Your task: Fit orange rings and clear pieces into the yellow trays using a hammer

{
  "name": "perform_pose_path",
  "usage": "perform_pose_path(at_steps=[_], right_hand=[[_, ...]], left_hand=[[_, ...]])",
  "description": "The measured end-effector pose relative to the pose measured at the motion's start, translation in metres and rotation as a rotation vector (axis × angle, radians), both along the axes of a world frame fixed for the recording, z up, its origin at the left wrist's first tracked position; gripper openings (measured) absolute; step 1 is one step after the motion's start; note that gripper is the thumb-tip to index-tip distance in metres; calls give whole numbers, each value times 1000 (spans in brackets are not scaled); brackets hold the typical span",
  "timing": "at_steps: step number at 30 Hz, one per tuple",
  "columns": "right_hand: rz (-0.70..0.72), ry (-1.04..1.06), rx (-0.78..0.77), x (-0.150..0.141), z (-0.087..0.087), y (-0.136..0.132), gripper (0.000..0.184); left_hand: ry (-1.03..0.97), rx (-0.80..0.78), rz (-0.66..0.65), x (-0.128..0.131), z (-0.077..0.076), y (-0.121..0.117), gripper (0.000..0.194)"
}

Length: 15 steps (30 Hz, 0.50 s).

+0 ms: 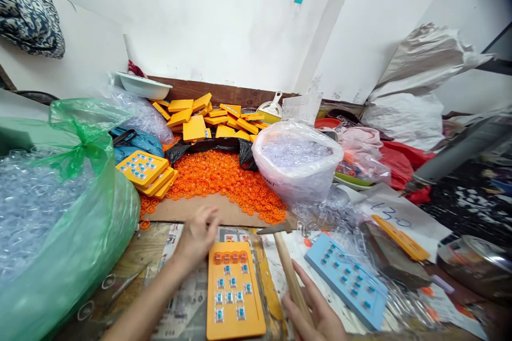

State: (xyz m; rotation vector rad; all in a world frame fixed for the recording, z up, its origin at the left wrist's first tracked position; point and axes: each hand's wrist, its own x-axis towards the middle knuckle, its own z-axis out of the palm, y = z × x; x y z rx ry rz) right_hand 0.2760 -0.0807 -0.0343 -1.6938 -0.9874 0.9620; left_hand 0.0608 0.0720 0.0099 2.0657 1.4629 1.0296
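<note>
A yellow plastic board lies flat in front of me. Along its top sits a row of orange rings, and below them are small blue pieces in clear surrounds. My left hand is just above the board's upper left corner, fingers curled in; whatever they may hold is hidden. The wooden handle of a hammer rests in my right hand, beside the board's right edge. The hammer's metal head points toward the orange pile.
Loose orange rings are heaped ahead on cardboard. Yellow boards are stacked left of them, with more piled behind. A green bag of clear parts fills the left. On the right are a white bag and blue board.
</note>
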Motion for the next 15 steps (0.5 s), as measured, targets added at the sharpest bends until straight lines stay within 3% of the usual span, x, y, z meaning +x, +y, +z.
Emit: perform_pose_path(at_steps=[2, 5, 10, 15], right_hand=[[109, -91, -94, 1, 9, 6, 71], [286, -443, -155, 2, 27, 15, 59], [361, -675, -164, -3, 55, 25, 49], [434, -798, -133, 14, 69, 24, 30]], left_hand=[[23, 22, 61, -14, 4, 16, 30], [41, 27, 12, -19, 6, 20, 31], [101, 88, -169, -3, -1, -15, 33], [152, 343, -276, -5, -20, -55, 31]])
